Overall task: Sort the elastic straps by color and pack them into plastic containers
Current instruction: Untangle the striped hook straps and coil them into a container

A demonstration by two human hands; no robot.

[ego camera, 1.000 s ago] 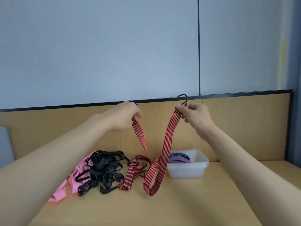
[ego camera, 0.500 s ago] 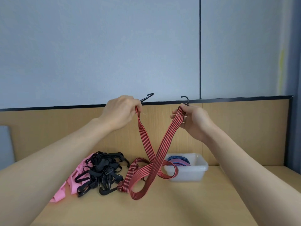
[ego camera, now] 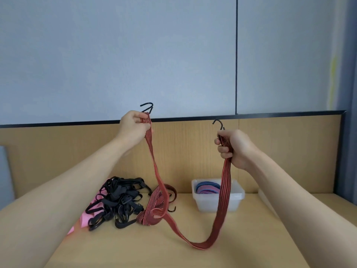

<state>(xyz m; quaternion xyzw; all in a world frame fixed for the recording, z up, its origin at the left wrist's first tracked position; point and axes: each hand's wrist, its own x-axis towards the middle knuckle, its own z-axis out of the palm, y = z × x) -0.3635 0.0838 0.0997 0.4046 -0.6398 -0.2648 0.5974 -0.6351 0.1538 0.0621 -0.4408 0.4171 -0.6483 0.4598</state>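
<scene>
A long red strap with black stripes [ego camera: 222, 206] hangs in a U between my raised hands, its low loop touching the table. My left hand [ego camera: 133, 128] grips one end just under a black hook [ego camera: 147, 107]. My right hand [ego camera: 234, 147] grips the other end below its hook [ego camera: 218, 123]. A clear plastic container [ego camera: 239, 198] at the back holds blue and purple straps [ego camera: 207, 187]. More red striped straps [ego camera: 154, 209] lie coiled on the table beside a heap of black straps [ego camera: 119, 200] and pink straps [ego camera: 85, 221].
The wooden table [ego camera: 173, 252] meets a wooden back panel [ego camera: 289, 151] with a dark top edge. A grey wall rises behind. Something pale [ego camera: 264, 198] shows behind my right forearm at the table's right side.
My hands have moved apart, the left up and left, the right lower and to the right. The red strap has uncrossed and now hangs as one open loop.
</scene>
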